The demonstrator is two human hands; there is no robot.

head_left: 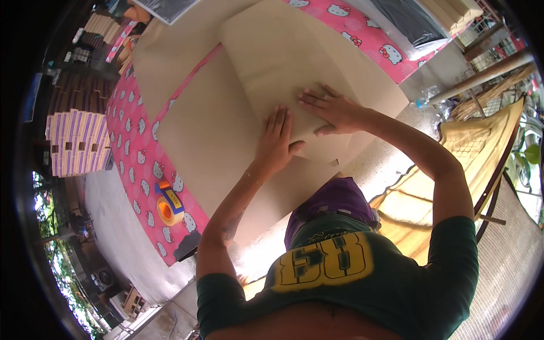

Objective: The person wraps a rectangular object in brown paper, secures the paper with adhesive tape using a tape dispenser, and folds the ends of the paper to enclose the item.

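on a table with a pink patterned cloth (136, 164), the left hand (276, 144) and right hand (334, 110) press flat, fingers spread, on a folded tan cardboard sheet (272, 62). the fold seems mid-crease; an orange tape dispenser (168, 205) lies well apart, within reach for sealing.

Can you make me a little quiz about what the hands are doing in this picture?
1. True or false: both hands lie flat on the folded brown cardboard sheet.
2. Which hand is nearer the tape dispenser: A) left hand B) right hand?
3. What colour is the patterned mat under the cardboard?

Key: 1 true. 2 A. 3 pink.
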